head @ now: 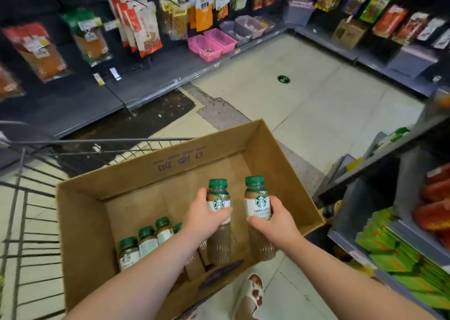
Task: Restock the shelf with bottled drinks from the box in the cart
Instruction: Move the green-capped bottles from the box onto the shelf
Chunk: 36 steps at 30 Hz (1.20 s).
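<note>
Cart (97,141) seen left of the box (80,234), spare bottles (146,241) stood in the box's near-left corner, left bottle (218,195) gripped by left hand (204,219) above the box, right bottle (257,205) gripped by right hand (278,219) above the box, shelf (389,155) seen right of the box.

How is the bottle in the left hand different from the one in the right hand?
The left-hand bottle has its label words covered; the right-hand bottle shows CAFFE LATTE. The left hand wraps the label's middle; the right hand grips lower on its label. Both have green caps, brown drink, and are held cap-up over the box.
</note>
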### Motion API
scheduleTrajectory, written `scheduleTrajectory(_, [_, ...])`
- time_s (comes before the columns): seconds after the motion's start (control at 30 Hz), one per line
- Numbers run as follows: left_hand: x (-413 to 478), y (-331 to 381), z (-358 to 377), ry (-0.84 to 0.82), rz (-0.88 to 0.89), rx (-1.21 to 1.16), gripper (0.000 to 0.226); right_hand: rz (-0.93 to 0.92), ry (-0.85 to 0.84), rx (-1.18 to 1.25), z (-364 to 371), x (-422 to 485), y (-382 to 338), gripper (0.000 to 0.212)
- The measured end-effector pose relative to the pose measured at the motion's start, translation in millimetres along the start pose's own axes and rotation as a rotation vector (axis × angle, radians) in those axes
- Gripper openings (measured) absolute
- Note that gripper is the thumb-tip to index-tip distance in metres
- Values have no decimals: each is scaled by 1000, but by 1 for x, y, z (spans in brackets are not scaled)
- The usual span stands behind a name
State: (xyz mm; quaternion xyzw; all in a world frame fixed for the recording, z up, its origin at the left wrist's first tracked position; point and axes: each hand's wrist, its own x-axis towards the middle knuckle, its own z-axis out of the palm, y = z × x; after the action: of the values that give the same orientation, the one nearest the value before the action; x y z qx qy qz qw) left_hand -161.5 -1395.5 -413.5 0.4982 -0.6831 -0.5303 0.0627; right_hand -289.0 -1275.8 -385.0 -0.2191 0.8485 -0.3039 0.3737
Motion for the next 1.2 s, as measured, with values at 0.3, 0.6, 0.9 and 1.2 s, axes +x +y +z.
scheduleTrajectory(0.3, [-62,47,67,-111,187,34,39,10,167,118,-59,-74,49,41])
scheduleTrajectory(0.6, [-198,103,222,-320,399,140,44,105,479,227,-169,-225,191,39])
scheduleTrajectory(0.9, [-440,140,438,-721,629,202,45,299,894,364,-273,-459,386,38])
scheduleTrajectory(1.2, [-560,189,558,-901,806,235,44,324,1109,511,-359,-559,485,37])
